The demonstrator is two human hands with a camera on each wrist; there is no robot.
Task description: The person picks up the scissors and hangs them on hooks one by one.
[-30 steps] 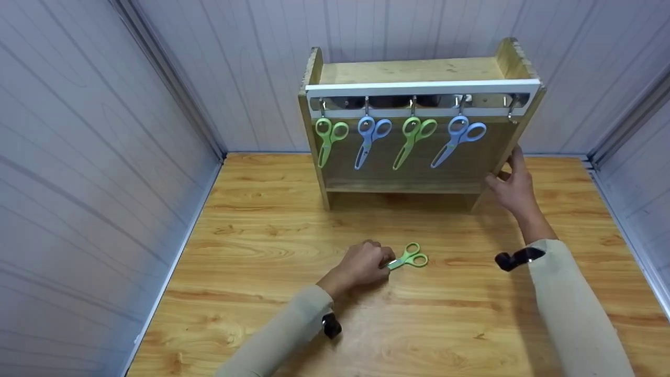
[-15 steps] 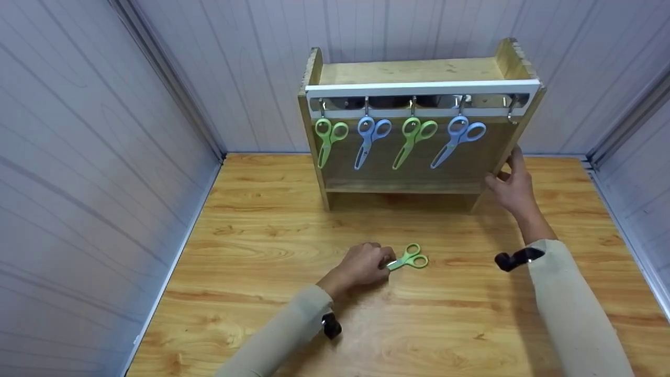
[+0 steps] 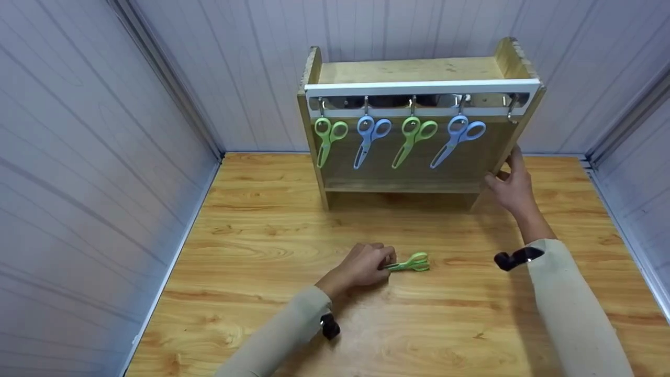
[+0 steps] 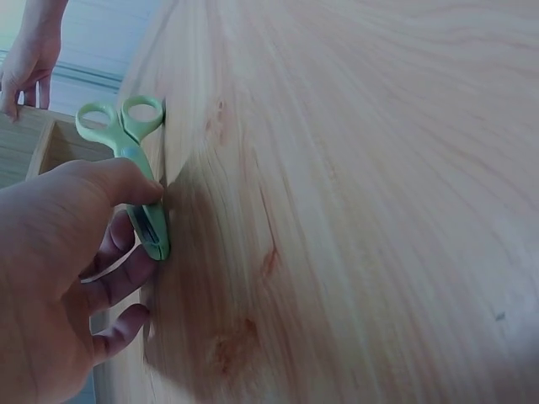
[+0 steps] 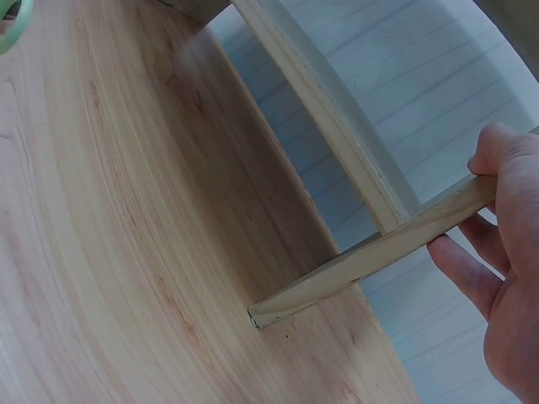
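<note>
My left hand (image 3: pixel 364 264) pinches a pair of green scissors (image 4: pixel 130 156) by the blade end, between thumb and fingers. The handle loops point away from the hand, turned partly on edge, close over the wooden table. My right hand (image 3: pixel 515 191) grips the right side panel of a wooden rack (image 5: pixel 370 261), thumb on the front edge and fingers behind. From hooks on the rack's white rail (image 3: pixel 419 89) hang green scissors (image 3: pixel 327 139), blue scissors (image 3: pixel 370 139), a second green pair (image 3: pixel 411 139) and a second blue pair (image 3: pixel 455 139). The rightmost hook (image 3: pixel 512 111) bears nothing.
The rack stands at the back of the wood-grain table (image 3: pixel 251 220), near the panelled back wall (image 3: pixel 261 68). Panelled walls (image 3: pixel 94 183) also rise at left and right. Each wrist carries a black strap camera (image 3: pixel 330 325).
The scissors in my left hand have tipped from lying flat to partly on edge, their loops now foreshortened. The right hand keeps its grip on the rack, and the hanging scissors stay put.
</note>
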